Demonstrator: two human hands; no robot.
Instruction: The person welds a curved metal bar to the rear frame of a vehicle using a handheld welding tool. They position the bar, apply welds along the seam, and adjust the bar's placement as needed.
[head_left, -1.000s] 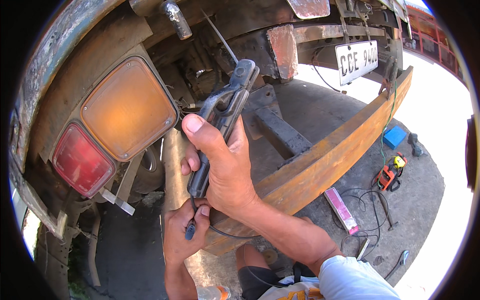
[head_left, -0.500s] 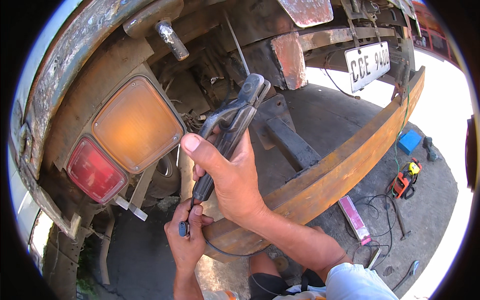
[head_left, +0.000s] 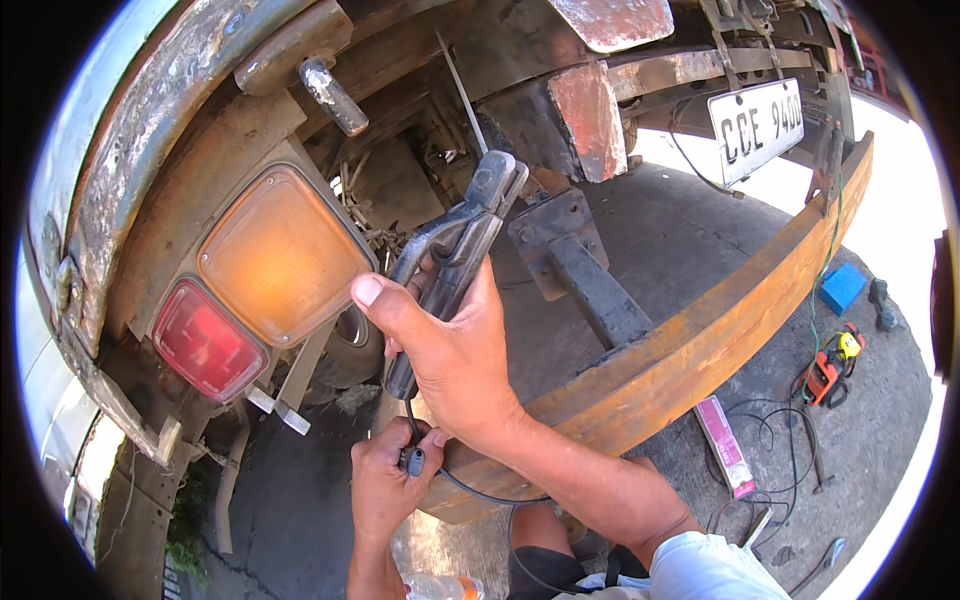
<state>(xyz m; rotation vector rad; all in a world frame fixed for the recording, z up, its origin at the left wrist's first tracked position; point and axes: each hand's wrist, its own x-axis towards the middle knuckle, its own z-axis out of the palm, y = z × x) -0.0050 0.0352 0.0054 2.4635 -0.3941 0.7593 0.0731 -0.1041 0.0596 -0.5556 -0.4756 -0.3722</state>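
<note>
My right hand (head_left: 455,365) is closed around a black welding electrode holder (head_left: 462,240), thumb along its side. A thin electrode rod (head_left: 462,92) sticks up from the holder's jaws toward the underside of a truck. Just below the holder's handle, my left hand (head_left: 385,485) is closed on the black cable (head_left: 480,495) that leaves it. A small dark blue-grey piece (head_left: 412,461) pokes out beside the left thumb; its kind I cannot make out. The rod's tip appears in front of dark metal, and whether it touches cannot be told.
An orange and red tail light (head_left: 285,255) sits at left. A rusty bumper beam (head_left: 690,350) runs across on a dark bracket (head_left: 600,290). Lower right on the ground are a pink-and-white box (head_left: 724,448), a blue box (head_left: 843,289), an orange-and-black tool (head_left: 828,372) and loose cables.
The left hand has shifted a little right and down along the cable, away from the holder's handle. The right hand keeps its grip. Most of the background has slid slightly right.
</note>
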